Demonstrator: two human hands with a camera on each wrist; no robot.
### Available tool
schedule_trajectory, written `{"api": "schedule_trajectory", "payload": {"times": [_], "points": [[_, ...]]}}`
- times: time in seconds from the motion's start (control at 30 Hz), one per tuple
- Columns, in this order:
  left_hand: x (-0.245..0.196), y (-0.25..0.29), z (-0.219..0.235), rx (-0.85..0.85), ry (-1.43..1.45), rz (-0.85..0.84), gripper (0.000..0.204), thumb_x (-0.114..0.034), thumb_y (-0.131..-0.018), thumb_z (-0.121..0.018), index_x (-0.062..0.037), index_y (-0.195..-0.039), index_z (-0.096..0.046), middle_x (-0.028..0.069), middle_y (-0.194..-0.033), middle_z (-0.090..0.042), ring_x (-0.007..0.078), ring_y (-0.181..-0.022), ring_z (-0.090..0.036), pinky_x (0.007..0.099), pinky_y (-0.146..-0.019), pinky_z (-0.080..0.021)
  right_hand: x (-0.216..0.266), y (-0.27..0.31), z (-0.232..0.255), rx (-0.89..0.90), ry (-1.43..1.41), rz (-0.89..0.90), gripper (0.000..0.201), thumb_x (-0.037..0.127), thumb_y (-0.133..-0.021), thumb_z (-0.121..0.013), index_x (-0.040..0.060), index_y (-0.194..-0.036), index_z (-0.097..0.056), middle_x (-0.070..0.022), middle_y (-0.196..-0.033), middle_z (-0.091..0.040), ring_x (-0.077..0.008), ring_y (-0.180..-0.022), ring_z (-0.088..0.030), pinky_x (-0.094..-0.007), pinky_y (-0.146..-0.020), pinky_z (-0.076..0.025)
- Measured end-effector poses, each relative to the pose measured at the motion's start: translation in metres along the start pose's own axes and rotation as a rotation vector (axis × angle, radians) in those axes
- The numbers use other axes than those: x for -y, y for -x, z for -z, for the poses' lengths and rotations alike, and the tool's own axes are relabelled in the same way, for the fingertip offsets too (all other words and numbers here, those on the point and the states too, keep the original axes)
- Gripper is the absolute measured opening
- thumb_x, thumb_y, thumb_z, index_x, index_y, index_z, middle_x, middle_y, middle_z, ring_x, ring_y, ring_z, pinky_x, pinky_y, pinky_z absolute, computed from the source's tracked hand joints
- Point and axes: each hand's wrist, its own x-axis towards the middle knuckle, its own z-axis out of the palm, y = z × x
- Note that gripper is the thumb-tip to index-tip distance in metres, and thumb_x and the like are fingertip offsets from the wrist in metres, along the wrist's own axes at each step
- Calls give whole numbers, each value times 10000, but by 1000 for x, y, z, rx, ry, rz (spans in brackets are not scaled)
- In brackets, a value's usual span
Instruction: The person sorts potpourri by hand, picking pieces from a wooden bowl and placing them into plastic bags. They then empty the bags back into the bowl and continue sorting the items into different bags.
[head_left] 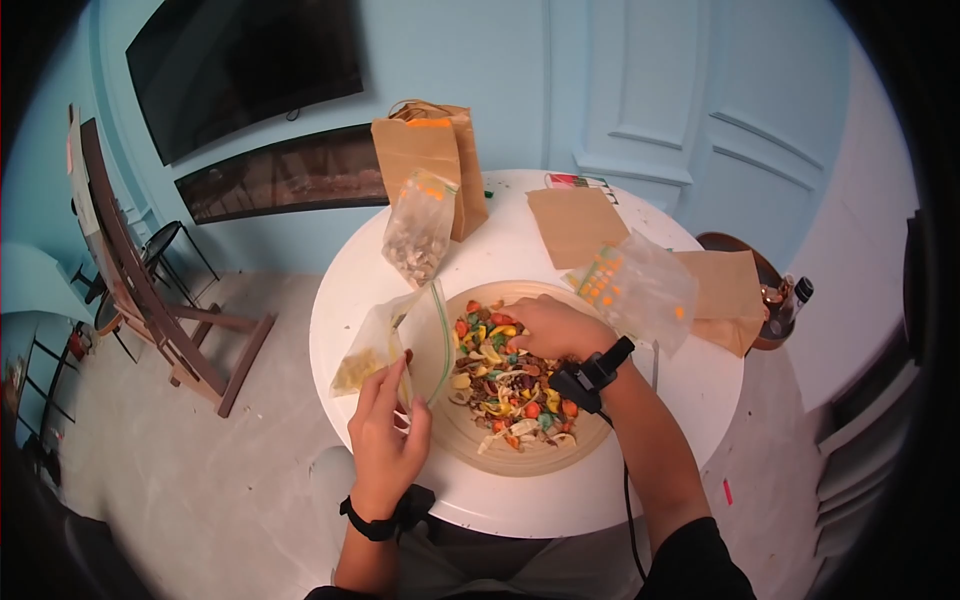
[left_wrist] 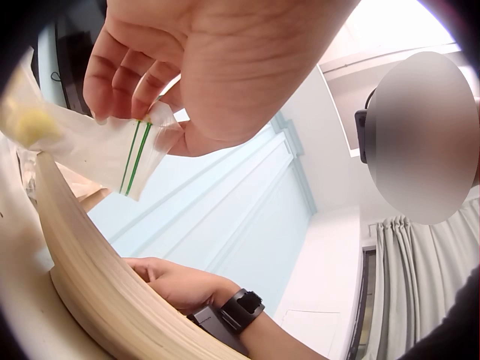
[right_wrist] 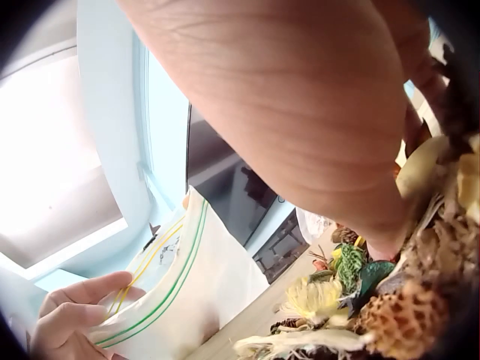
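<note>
Left hand (head_left: 385, 430) pinches an open zip-top bag (head_left: 385, 345) at the rim of the wooden bowl (head_left: 450, 425) while right hand (head_left: 555, 325), fingers curled, digs into the potpourri (head_left: 505, 385); a loose pinch could let the bag sag, scattering pieces across the round white table (head_left: 340, 300).

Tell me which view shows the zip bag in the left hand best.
The head view: the whole zip bag shows there, held open beside the bowl by the left hand, with yellowish bits inside. The left wrist view shows only its pinched green-striped top; the right wrist view shows its open mouth from low down.
</note>
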Motion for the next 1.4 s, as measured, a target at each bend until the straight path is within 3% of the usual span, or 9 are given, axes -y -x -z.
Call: {"api": "schedule_trajectory", "payload": {"times": [0.27, 0.37, 0.57, 0.87, 1.07, 1.17, 1.27, 1.37, 1.4], "points": [[-2, 0, -4, 26, -5, 6, 467, 27, -876, -630, 25, -1343, -616, 161, -1207, -669, 132, -723, -627, 251, -585, -535, 11, 4, 13, 140, -274, -100, 242, 206, -884, -766, 24, -1039, -731, -129, -926, -749, -253, -852, -704, -362, -799, -543], [-1, 1, -3, 29, 2, 19, 466, 26, -876, -627, 25, -1342, -616, 162, -1205, -669, 133, -723, -627, 251, -587, -536, 12, 3, 15, 49, -310, -55, 215, 202, -912, -755, 12, -1010, -738, -105, -871, -748, -193, -812, -707, -320, -761, -541], [0, 0, -1, 21, -11, 2, 444, 0, -867, -664, 60, -1304, -617, 186, -1167, -662, 189, -689, -644, 288, -576, -542, 19, 1, 23, -47, -634, -80, 309, 206, -951, -738, -55, -1112, -701, -89, -930, -756, -110, -797, -687, -260, -720, -541], [-3, 0, -2, 48, -14, 10, 427, -20, -875, -668, 59, -1293, -622, 178, -1148, -664, 198, -670, -646, 297, -561, -541, 53, 10, 52, 141, -1029, -116, 354, 205, -989, -691, -38, -1244, -658, -62, -984, -737, -53, -772, -633, -194, -688, -521], [-2, 1, -2, 36, -9, 2, 436, 2, -881, -654, 38, -1315, -624, 166, -1166, -667, 162, -699, -638, 271, -575, -536, 87, 18, 44, 157, -976, 142, 363, 138, -1012, -618, -41, -1328, -616, -87, -1053, -745, -109, -824, -657, -238, -724, -540], [0, 0, -2, -4, -1, -9, 433, -16, -873, -669, 56, -1297, -621, 181, -1148, -663, 207, -666, -654, 300, -575, -548, 83, 11, 42, 47, -942, 39, 322, 114, -1008, -603, -37, -1290, -639, -152, -1146, -731, -129, -890, -677, -266, -779, -554], [0, -1, -2, -17, -16, -8, 436, -14, -871, -668, 55, -1299, -620, 183, -1150, -663, 209, -669, -655, 300, -577, -549, 74, 9, 45, -19, -512, -76, 285, 100, -977, -630, -1, -1240, -675, -188, -1201, -710, -167, -962, -698, -322, -821, -560], [-2, -2, -1, -6, -19, -5, 437, -13, -871, -668, 55, -1299, -621, 184, -1151, -663, 210, -671, -655, 300, -578, -548, 52, 7, 18, 48, -252, 57, 242, 103, -892, -674, 50, -1120, -738, -167, -1082, -733, -349, -886, -710, -395, -811, -551], [-2, -2, -1, -5, -19, -7, 437, -14, -870, -668, 54, -1300, -621, 184, -1150, -663, 210, -671, -654, 301, -579, -547, 49, 7, 13, 56, -243, 65, 226, 100, -880, -679, 42, -1090, -740, -165, -1038, -737, -342, -883, -712, -399, -807, -551]]}}
